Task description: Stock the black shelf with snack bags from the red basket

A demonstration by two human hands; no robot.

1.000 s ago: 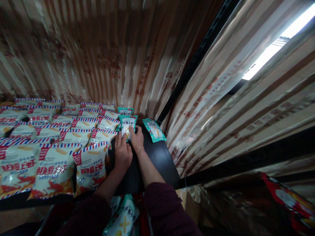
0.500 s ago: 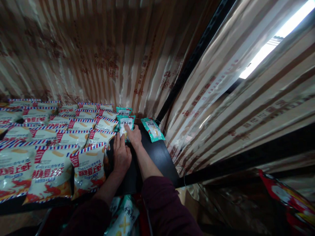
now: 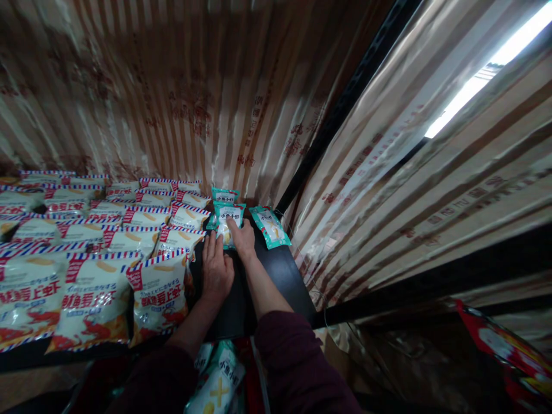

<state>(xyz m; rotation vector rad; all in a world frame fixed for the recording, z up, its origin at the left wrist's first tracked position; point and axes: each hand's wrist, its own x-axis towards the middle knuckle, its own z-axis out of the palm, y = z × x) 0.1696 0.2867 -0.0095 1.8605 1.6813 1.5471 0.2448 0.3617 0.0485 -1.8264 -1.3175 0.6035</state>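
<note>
A teal-edged snack bag (image 3: 223,221) stands on the black shelf with my right hand (image 3: 242,237) gripping its right side, thumb across the front. My left hand (image 3: 217,275) lies at the bag's lower left, fingers stretched out and close together, their tips at its bottom edge. Directly behind stands another teal bag (image 3: 225,196), partly covered by the front one. A third teal bag (image 3: 270,227) leans by the corner post, to the right of my right hand.
Rows of white snack bags (image 3: 157,299) with striped edges fill the left of the shelf (image 3: 278,267). More teal bags (image 3: 219,382) lie below the front edge. A dark metal post (image 3: 332,129) and printed plastic sheeting (image 3: 215,98) bound the back and right.
My right hand and the gripped teal bag have shifted slightly right, and the bag behind has shifted too. My left hand stays at the bag's lower left. The view has moved a little.
</note>
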